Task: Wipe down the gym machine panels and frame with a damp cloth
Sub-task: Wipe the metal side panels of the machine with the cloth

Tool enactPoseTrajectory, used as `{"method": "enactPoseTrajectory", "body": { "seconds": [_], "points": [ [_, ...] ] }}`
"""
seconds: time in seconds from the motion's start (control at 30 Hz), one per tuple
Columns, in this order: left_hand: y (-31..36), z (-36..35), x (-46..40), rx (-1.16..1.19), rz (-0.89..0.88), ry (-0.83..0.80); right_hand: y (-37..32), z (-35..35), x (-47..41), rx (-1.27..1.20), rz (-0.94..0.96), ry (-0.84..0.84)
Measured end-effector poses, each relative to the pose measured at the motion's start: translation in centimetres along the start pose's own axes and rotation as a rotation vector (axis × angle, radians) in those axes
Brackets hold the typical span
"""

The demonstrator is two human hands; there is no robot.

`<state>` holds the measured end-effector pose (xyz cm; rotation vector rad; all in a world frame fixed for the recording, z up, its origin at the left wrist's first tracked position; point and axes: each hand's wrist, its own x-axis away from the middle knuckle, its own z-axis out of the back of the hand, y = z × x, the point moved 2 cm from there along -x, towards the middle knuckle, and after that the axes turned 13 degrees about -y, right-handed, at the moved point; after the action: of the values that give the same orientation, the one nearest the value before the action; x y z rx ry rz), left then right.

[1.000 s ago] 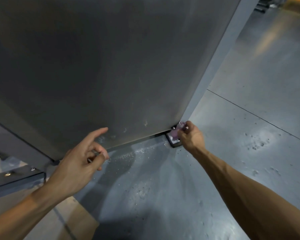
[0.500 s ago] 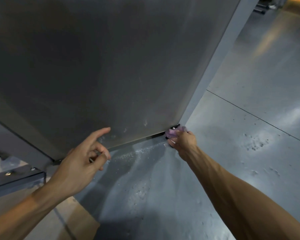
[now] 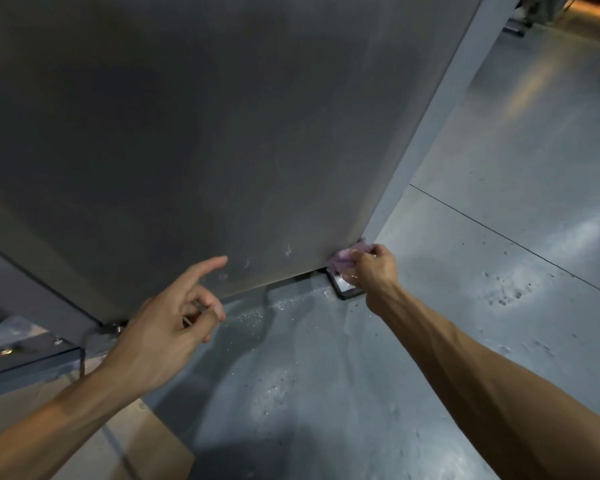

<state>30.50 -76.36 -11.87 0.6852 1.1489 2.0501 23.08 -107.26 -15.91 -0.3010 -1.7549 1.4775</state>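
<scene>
The gym machine's big dark grey panel (image 3: pixel 187 133) fills the upper left, edged on the right by a pale grey frame post (image 3: pixel 440 109). My right hand (image 3: pixel 371 268) grips a crumpled purple cloth (image 3: pixel 342 259) and presses it against the panel's bottom right corner, just above a black foot plate (image 3: pixel 347 291) on the floor. My left hand (image 3: pixel 167 327) hovers in front of the panel's lower edge, apart from it. Its index finger is straight and the other fingers curl loosely. A thin dark sliver shows between them, and I cannot tell what it is.
The grey floor (image 3: pixel 499 237) is shiny, with fine droplets below the panel's edge (image 3: pixel 253 313). A bolted metal base rail (image 3: pixel 25 358) lies at the lower left, beside a tan floor area (image 3: pixel 146 441). Other equipment stands far off at the top right (image 3: pixel 520 19).
My right hand with the cloth has slid left, then back up onto the panel's bottom corner, uncovering the foot plate. My left hand has stayed about where it was.
</scene>
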Motion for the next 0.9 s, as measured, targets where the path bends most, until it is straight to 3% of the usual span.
{"method": "enactPoseTrajectory", "body": {
  "seconds": [0.23,0.37,0.47,0.63,0.9],
  "points": [
    [-0.3,0.2,0.4,0.015,-0.01,0.036,-9.0,-0.2,3.7,0.007,0.461,0.055],
    [-0.4,0.1,0.5,-0.003,0.008,0.02,-9.4,-0.2,4.8,0.3,0.641,0.166],
    [-0.3,0.3,0.6,0.001,0.002,0.026,-4.8,-0.8,4.2,0.389,0.575,0.122],
    [-0.2,0.5,1.0,0.006,0.002,0.036,0.3,-1.6,0.7,0.411,0.23,0.058],
    [-0.1,1.2,1.3,0.01,0.018,0.058,1.9,-1.1,0.8,0.724,0.311,0.094]
  ]
}}
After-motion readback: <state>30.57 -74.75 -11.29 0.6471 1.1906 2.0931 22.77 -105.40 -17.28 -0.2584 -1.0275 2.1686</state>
